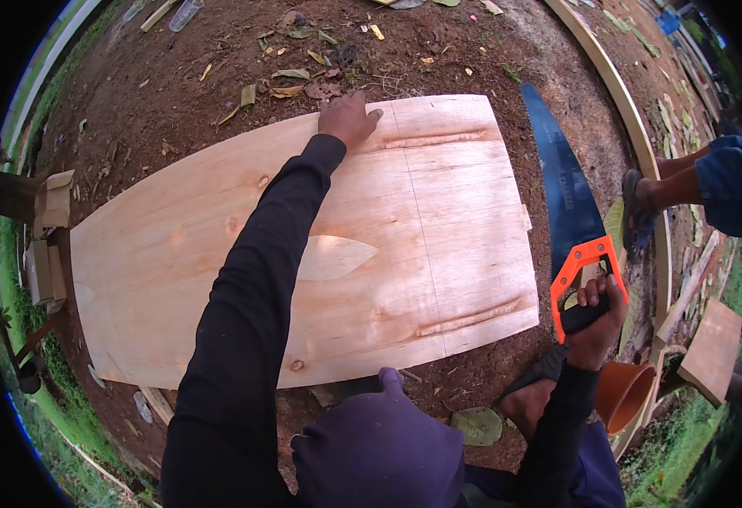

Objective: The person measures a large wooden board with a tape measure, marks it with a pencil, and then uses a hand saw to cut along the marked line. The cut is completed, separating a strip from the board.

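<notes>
A large plywood sheet (464, 220) lies in front of me, with a thin dark line drawn across its right part. My left arm reaches over it, and my left hand (350, 120) grips its far edge, fingers bent over the rim and thumb out to the right. In my right hand (595, 322) is a handsaw (567, 182), its orange and black handle wrapped by my fingers. The dark blade points away from me, just right of the sheet and apart from it. A purple cloth-covered shape (379, 449) hides part of the near edge.
Brown soil (218, 93) with dry leaves surrounds the sheet. Another person's sandalled foot (637, 207) stands at the right, by a long wooden strip (620, 93). A terracotta-coloured pot (625, 396) and a small board (711, 351) are at the lower right. Cardboard (45, 271) sits at the left.
</notes>
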The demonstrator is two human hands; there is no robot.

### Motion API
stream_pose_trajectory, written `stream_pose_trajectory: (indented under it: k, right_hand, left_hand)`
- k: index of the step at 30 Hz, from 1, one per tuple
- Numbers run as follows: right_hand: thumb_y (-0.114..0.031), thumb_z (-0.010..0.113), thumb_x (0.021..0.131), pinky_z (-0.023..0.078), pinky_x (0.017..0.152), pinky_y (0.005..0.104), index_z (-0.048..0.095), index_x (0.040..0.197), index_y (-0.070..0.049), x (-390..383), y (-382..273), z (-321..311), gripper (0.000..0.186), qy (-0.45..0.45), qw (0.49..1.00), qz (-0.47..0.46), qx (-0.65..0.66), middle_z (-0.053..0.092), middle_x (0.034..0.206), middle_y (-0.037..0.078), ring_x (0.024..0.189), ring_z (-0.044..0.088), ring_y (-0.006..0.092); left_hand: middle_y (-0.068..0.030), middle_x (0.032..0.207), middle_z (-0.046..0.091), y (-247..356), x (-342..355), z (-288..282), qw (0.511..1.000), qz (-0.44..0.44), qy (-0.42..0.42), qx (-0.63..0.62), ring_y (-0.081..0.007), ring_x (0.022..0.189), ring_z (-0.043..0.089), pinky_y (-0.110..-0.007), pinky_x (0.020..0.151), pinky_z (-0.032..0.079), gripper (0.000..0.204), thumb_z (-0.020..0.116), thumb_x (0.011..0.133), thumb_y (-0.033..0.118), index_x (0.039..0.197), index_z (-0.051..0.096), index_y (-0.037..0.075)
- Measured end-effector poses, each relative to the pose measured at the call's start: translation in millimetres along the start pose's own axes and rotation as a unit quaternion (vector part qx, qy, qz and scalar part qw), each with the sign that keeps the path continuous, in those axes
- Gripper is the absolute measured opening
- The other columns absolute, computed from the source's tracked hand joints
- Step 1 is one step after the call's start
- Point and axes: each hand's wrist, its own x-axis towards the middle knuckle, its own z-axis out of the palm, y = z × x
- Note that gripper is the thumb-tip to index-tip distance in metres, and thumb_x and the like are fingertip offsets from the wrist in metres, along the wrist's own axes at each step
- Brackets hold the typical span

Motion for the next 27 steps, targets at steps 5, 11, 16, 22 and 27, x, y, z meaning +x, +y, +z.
stream_pose_trajectory:
  k: [5,11,16,22,27]
  right_hand:
    - [-0.011,0.062,0.1,0.046,0.058,0.0266,0.052,0.099,-0.007,-11.7,0.2,12.0,0.011,0.001,0.999,-0.015,-0.033,0.049,0.082,0.001,0.064,0.05,0.0103]
    - [-0.008,0.063,0.099,0.048,0.057,0.0287,0.052,0.105,-0.004,-3.9,-15.8,34.1,0.013,-0.001,0.994,-0.075,-0.079,0.052,0.078,0.004,0.061,0.052,0.0113]
    - [-0.002,0.065,0.097,0.05,0.056,0.0281,0.054,0.111,-0.002,13.6,-35.2,55.2,0.017,-0.03,0.978,-0.099,-0.181,0.057,0.078,0.004,0.06,0.055,0.0109]
    - [-0.004,0.072,0.093,0.05,0.063,0.0235,0.059,0.109,-0.003,9.8,-118.8,63.1,0.02,-0.112,0.882,-0.147,-0.435,0.065,0.088,0.003,0.069,0.061,0.0061]
    - [-0.007,0.076,0.087,0.052,0.068,0.032,0.061,0.112,-0.003,-12.3,-173.8,55.8,0.03,-0.217,0.671,-0.311,-0.637,0.068,0.085,0.006,0.072,0.066,0.0173]
  left_hand:
    - [-0.0242,0.119,0.071,10.9,1.4,-23.6,1.0,0.022,-0.012,-0.004,-0.0405,0.12,0.064,-0.05,0.103,0.049,0.061,0.072,0.094,0.054,0.118,0.071,-0.002]
    - [-0.0173,0.106,0.077,18.5,11.8,-39.9,0.997,0.013,0.059,-0.042,-0.0359,0.107,0.071,-0.052,0.103,0.045,0.061,0.077,0.086,0.063,0.1,0.074,0.003]
    - [-0.0179,0.112,0.077,50.3,32.4,-54.4,0.998,-0.031,0.015,-0.058,-0.0358,0.111,0.071,-0.053,0.104,0.044,0.063,0.076,0.086,0.064,0.104,0.074,0.004]
    - [-0.0256,0.12,0.075,70.5,57.1,-9.1,0.998,-0.021,-0.017,-0.062,-0.0383,0.119,0.07,-0.047,0.103,0.049,0.066,0.073,0.09,0.058,0.12,0.073,0.0]
    - [-0.0262,0.122,0.073,27.2,57.3,26.8,0.996,0.012,-0.025,-0.087,-0.0428,0.119,0.068,-0.049,0.104,0.05,0.06,0.069,0.094,0.053,0.121,0.072,-0.001]
